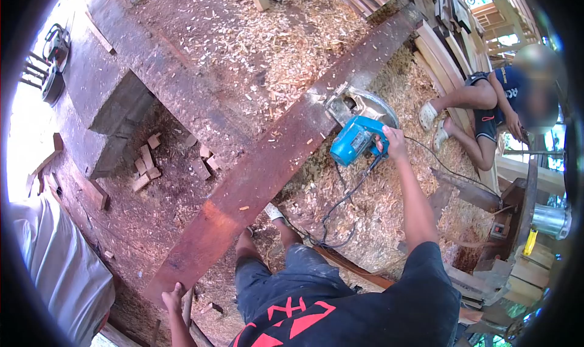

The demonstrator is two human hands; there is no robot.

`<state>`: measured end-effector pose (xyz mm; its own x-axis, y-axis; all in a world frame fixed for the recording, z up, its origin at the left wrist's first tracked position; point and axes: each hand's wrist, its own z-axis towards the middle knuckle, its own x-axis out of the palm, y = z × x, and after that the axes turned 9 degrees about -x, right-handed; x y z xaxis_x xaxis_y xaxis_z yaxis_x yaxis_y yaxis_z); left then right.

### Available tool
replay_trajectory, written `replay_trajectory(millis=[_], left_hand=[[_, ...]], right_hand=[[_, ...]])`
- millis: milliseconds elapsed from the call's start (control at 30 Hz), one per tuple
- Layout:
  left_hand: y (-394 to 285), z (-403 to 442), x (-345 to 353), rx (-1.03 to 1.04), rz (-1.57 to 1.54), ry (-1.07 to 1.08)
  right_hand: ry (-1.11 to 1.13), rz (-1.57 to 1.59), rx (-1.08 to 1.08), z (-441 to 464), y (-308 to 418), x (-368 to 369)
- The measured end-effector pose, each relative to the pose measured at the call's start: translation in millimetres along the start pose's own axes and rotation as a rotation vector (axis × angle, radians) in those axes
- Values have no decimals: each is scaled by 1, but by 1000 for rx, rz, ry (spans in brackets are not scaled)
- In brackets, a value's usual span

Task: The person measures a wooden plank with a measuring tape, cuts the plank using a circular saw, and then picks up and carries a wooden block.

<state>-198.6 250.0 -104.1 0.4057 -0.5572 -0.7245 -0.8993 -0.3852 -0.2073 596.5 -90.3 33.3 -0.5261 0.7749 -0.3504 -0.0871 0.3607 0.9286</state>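
Right hand point(395, 145) clasps blue saw point(354, 141); left hand point(173, 298) grips long, flat reddish plank point(258, 171); flaky shavings point(267, 67) around.

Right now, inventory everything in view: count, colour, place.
Long flat wooden plank: one, reddish brown, diagonal across centre
Handheld circular saw: one, blue, at plank's edge
Thin power cord: count unclear, black, near saw
Small blocky wooden offcuts: several, brown, left
Loose wood shavings: countless, pale, ground
Stacked sawn boards: several, tan, upper right
Draped fabric sheet: one, whitish, lower left
Metal cylinder: one, silver, far right
Machine, type unclear: one, dark, upper left
Seated person: one, dark clothing, right
Left hand: one, bare, on plank's lower end
Right hand: one, bare, gripping saw
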Motion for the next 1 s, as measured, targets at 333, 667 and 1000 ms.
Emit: replay_trajectory(millis=[333, 667, 1000], left_hand=[[19, 6, 5, 78, -174, 33], [-16, -17, -5, -51, -131, 71], [-29, -25, -4, -48, -296, 143]], right_hand=[[15, -30, -15, 5, 10, 10], [7, -18, -21, 12, 12, 15], [-17, -2, -31, 17, 16, 21]])
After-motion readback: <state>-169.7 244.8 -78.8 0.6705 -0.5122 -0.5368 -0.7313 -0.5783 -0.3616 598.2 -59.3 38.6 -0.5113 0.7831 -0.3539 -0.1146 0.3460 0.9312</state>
